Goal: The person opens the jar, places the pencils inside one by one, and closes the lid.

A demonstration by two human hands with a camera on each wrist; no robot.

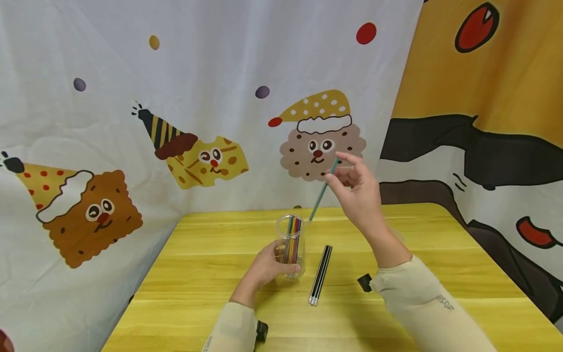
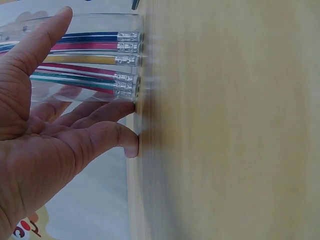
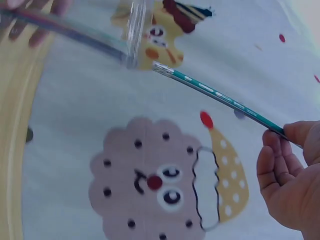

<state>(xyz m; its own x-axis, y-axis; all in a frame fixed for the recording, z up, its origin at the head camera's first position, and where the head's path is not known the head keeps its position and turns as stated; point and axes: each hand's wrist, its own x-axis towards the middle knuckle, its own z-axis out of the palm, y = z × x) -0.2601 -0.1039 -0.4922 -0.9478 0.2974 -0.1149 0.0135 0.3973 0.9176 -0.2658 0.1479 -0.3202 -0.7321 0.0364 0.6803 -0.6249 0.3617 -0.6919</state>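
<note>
A clear plastic jar (image 1: 301, 249) stands upright on the table, with several coloured pencils (image 2: 90, 59) inside, their silver eraser ends down. My left hand (image 1: 269, 264) holds the jar low on its side, the thumb across the near face and the other fingers round the back. Up and to the right, my right hand (image 1: 357, 193) pinches a green pencil (image 1: 323, 195) between thumb and fingers. That pencil slants in the air, its eraser end (image 3: 162, 68) lowest, close to the jar's rim (image 1: 278, 225) but apart from it. Several black pencils (image 1: 321, 275) lie side by side right of the jar.
The yellow wood-grain table (image 1: 202, 288) reaches back to a white cloth (image 1: 220, 58) printed with cartoon biscuits and cheese. An orange and black printed cloth (image 1: 492, 122) hangs at the right. Part of a faint clear round edge (image 1: 398, 234) shows behind the right forearm.
</note>
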